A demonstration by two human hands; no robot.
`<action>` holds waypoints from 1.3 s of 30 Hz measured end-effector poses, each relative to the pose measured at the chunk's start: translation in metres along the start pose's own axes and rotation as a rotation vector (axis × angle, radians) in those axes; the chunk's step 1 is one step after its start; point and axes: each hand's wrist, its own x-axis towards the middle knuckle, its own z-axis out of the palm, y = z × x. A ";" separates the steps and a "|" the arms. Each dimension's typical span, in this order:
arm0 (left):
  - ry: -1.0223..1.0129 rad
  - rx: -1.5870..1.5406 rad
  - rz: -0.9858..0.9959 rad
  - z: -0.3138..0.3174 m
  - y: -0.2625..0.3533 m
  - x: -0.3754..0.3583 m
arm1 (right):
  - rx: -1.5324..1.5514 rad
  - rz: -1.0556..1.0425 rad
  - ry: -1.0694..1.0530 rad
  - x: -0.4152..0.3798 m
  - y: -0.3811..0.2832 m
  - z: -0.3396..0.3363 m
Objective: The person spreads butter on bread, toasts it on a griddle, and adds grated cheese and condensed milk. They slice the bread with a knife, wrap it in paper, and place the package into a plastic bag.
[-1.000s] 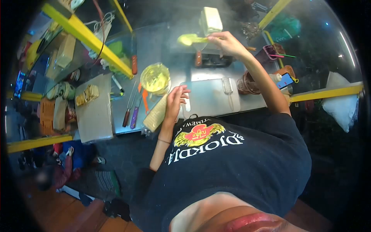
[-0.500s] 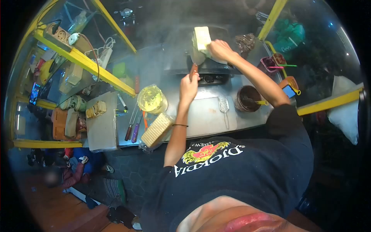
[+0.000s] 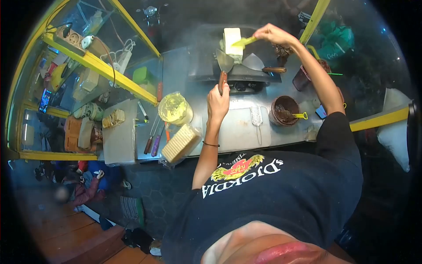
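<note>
My left hand [image 3: 218,103] is closed around the wooden handle of a metal scraper [image 3: 224,61], whose blade meets the near side of a stack of bread [image 3: 232,37] on the dark griddle [image 3: 202,74]. From the right, my right hand [image 3: 274,34] grips a yellow spatula [image 3: 244,42], its blade at the bread's pale top. A second scraper [image 3: 253,62] with a wooden handle lies across the griddle's right front part, touched by neither hand. Haze hangs over the griddle.
Near the front are a tub of yellow spread [image 3: 175,108], sliced bread [image 3: 181,143], a grater [image 3: 256,118] and a brown tub [image 3: 284,111] with a yellow tool. Yellow frame bars [image 3: 101,72] stand left. A person in red sleeves [image 3: 86,192] is at lower left.
My right hand has moved up and right from the bread and now holds the yellow spatula. The second scraper now lies on the griddle. My left hand has stayed on its scraper.
</note>
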 end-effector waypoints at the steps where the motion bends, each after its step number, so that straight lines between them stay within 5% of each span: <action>1: -0.034 0.020 -0.027 -0.002 0.003 -0.002 | -0.087 -0.033 0.125 0.003 -0.001 0.008; 2: -0.035 0.017 -0.035 0.003 0.002 -0.002 | -0.179 -0.068 0.249 0.007 -0.006 0.016; 5: 0.031 -0.029 0.059 0.011 -0.003 0.002 | -0.411 -0.289 0.032 -0.028 -0.033 0.067; 8: 0.024 -0.023 0.019 0.010 -0.007 0.000 | -0.276 -0.236 0.092 -0.029 -0.048 0.040; 9: 0.034 -0.040 0.050 0.010 -0.005 -0.002 | -0.299 -0.043 0.203 -0.020 -0.043 0.035; 10: 0.029 -0.046 0.047 0.012 -0.003 -0.003 | -0.310 -0.140 0.351 -0.007 -0.025 0.038; 12: -0.023 -0.005 -0.040 0.015 0.000 0.000 | -0.304 0.072 0.321 0.006 -0.013 0.043; 15: 0.087 -0.061 0.084 0.026 -0.020 0.008 | -0.183 -0.276 -0.107 -0.012 -0.022 0.041; 16: 0.079 -0.048 0.076 0.024 -0.021 0.008 | -0.254 -0.189 -0.112 -0.021 -0.039 0.032; 22: -0.012 -0.036 -0.064 0.022 -0.001 -0.001 | -0.184 -0.135 0.281 0.050 0.037 0.012; 24: 0.086 -0.055 0.028 0.028 -0.013 0.005 | 0.083 0.150 -0.061 0.030 0.012 0.008; 26: 0.115 -0.093 0.038 0.025 -0.013 0.011 | 0.066 0.064 -0.197 0.013 -0.004 -0.001; 28: 0.048 -0.095 0.008 0.021 -0.010 0.003 | 0.063 0.015 -0.023 0.014 -0.006 -0.009; 30: 0.044 -0.091 0.014 0.026 -0.010 0.002 | -0.134 -0.255 0.275 0.052 0.036 -0.011; 32: 0.059 -0.081 0.031 0.029 -0.008 0.002 | -0.389 -0.093 0.231 0.046 0.038 0.012; 34: 0.089 -0.090 0.098 0.033 -0.017 0.006 | -0.545 -0.108 -0.136 0.016 -0.017 0.021; 36: 0.084 -0.073 0.096 0.033 -0.015 0.018 | -0.384 -0.290 -0.092 0.017 -0.014 0.005; 39: 0.014 -0.020 0.027 0.033 -0.019 0.007 | -0.274 -0.096 0.264 0.027 -0.025 -0.001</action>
